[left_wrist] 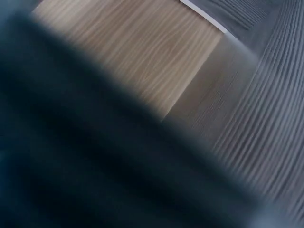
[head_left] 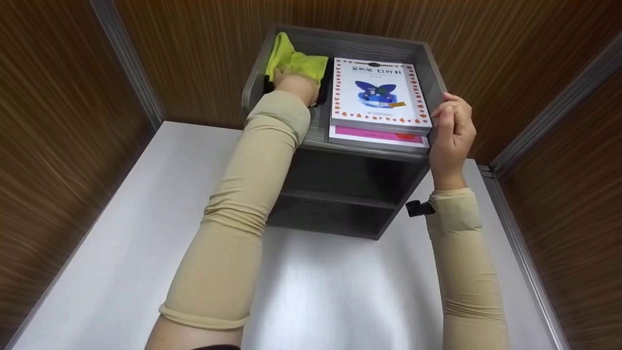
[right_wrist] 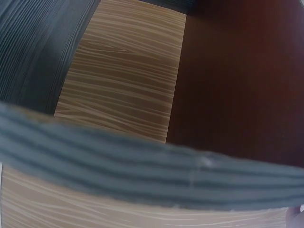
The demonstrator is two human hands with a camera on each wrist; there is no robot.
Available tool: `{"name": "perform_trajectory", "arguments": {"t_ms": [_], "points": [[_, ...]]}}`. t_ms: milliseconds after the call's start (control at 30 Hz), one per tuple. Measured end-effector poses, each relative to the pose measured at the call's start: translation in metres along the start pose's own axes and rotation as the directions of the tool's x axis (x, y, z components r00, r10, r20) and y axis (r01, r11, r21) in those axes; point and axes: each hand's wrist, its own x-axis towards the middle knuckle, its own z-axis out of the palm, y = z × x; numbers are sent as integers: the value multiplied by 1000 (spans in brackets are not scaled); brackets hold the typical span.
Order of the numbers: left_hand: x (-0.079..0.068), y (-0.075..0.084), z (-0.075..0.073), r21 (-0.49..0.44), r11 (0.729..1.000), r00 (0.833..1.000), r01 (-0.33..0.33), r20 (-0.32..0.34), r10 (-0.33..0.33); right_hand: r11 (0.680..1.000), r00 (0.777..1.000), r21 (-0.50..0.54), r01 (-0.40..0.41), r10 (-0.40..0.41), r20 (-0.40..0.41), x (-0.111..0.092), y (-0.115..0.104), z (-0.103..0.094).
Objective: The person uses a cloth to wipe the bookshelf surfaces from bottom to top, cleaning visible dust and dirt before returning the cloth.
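In the head view, my left hand [head_left: 297, 86] is on a yellow-green cloth [head_left: 307, 65] in the left part of the cabinet's top. It grips the cloth, part of which stands up along the left side wall; the fingertips are hidden. Something black shows beside and under the cloth. My right hand [head_left: 453, 127] holds the right side panel of the dark grey wood-grain cabinet [head_left: 354, 40], its fingers bent over the panel's edge. To the right of the cloth lie two stacked books, a white one [head_left: 396, 112] with a blue butterfly above a pink-covered one [head_left: 362, 134].
Below the top, the cabinet has open shelves [head_left: 335, 196]. It stands on a pale floor [head_left: 311, 287] against a brown wood-grain wall [head_left: 204, 63], with more brown panels at both sides. Dark grey cabinet surfaces fill part of both wrist views.
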Motion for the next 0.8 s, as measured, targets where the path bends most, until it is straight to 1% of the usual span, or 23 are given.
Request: {"name": "perform_trajectory", "arguments": {"t_ms": [33, 67, 200, 300, 433, 533, 700, 733, 800], "points": [[0, 0, 0, 83, 996, 1000, -12, -21, 14, 1000, 1000, 0, 1, -1, -3, 0, 0, 0], [0, 0, 0, 70, 997, 999, -27, -37, 30, 1000, 1000, 1, 2, -2, -7, 0, 1, 0], [4, -2, 2, -6, 1000, 999, -22, -26, 22, 1000, 1000, 5, 16, -15, -10, -1, 2, 0], [9, -4, 3, 8, 999, 999, -53, -10, 53, 1000, 1000, 10, 29, -29, -2, 0, 4, 1], [15, -7, 1, 104, 986, 992, -127, 10, 127, 999, 999, 9, 35, -35, 2, 1, 5, 2], [17, -8, -1, 107, 985, 991, -136, 21, 135, 999, 999, 1, 36, -36, -2, 2, 5, 2], [16, -10, 1, 78, 990, 993, -114, 9, 114, 999, 999, -7, 34, -34, 1, 0, 8, 4], [16, -11, 3, 54, 993, 994, -106, 0, 106, 1000, 1000, -3, 30, -30, 1, 0, 9, 4], [16, -14, 6, -25, 996, 996, -82, -20, 81, 1000, 1000, 1, 30, -30, 2, 0, 10, 5]]}}
